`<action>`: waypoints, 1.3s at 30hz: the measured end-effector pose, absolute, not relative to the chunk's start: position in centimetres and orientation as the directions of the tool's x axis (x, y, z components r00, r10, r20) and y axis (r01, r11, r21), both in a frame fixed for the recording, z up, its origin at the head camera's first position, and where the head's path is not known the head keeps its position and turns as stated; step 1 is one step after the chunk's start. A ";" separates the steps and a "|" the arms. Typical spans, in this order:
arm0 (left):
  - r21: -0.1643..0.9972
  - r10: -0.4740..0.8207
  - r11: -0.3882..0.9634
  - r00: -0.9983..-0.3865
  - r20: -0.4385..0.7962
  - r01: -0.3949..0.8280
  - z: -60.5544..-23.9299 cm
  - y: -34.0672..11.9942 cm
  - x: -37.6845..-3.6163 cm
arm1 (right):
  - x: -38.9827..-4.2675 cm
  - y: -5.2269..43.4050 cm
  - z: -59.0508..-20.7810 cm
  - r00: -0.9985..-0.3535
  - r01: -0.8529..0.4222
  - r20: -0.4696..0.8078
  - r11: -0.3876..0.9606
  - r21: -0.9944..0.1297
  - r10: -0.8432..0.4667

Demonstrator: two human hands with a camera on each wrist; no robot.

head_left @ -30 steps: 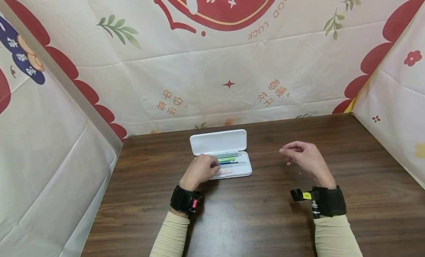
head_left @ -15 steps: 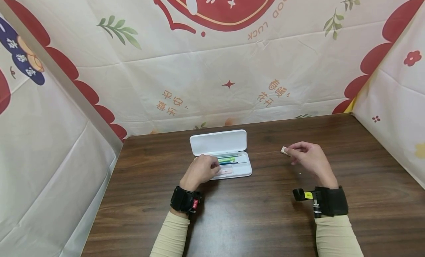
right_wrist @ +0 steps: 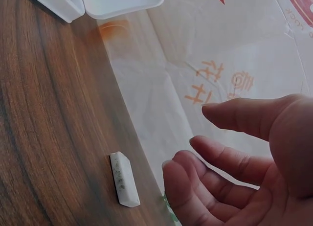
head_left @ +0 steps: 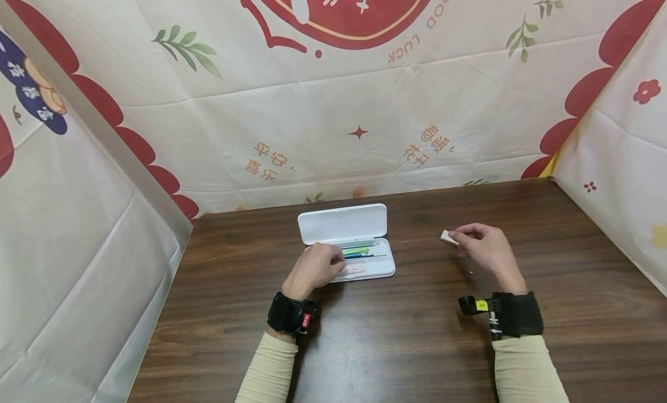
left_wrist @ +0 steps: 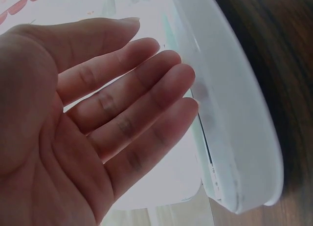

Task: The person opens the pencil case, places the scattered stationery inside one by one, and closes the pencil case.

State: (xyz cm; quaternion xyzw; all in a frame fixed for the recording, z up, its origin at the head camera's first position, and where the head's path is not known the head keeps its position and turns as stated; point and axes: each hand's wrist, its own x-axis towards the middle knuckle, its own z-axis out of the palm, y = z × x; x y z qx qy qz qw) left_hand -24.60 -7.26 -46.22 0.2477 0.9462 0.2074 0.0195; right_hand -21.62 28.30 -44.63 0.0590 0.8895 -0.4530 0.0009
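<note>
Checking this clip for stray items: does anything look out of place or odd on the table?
A small white eraser lies loose on the table, apart from the open pencil case, just off the right hand fingertips. Its surface looks speckled with grime. Nothing spilled or damaged.

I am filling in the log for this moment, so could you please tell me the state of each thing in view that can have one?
Pencil case: open, lid folded back flat on the table, pens lying inside.
Eraser: lying flat on the table, free, not held.
Left hand: fingers straight and relaxed, resting at the case's left end, no grip on anything.
Right hand: loosely curled, empty, just beside the eraser.
</note>
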 end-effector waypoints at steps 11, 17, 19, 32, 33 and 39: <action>0.394 0.482 0.791 -0.873 0.071 0.469 -46.3 -7.3 -24.7 | -22.0 28.1 -45.1 -0.992 0.110 -0.043 0.640 -0.760 0.120; 0.384 0.482 0.795 -0.874 0.070 0.469 -46.3 -7.3 -24.7 | -22.6 28.0 -45.3 -0.992 0.111 -0.040 0.660 -0.743 0.123; 0.387 0.480 0.795 -0.874 0.068 0.467 -46.3 -7.3 -24.7 | -22.8 28.0 -45.5 -0.991 0.120 -0.047 0.659 -0.743 0.127; 0.367 0.494 0.793 -0.866 0.077 0.486 -46.4 -7.4 -24.9 | -23.5 28.1 -46.1 -0.986 0.162 -0.139 0.676 -0.719 0.089; 0.367 0.495 0.793 -0.866 0.078 0.486 -46.4 -7.4 -24.9 | -23.5 28.1 -46.1 -0.985 0.166 -0.149 0.679 -0.716 0.084; 0.374 0.489 0.794 -0.869 0.073 0.479 -46.4 -7.4 -24.9 | -23.8 28.0 -46.5 -0.986 0.156 -0.159 0.688 -0.709 0.060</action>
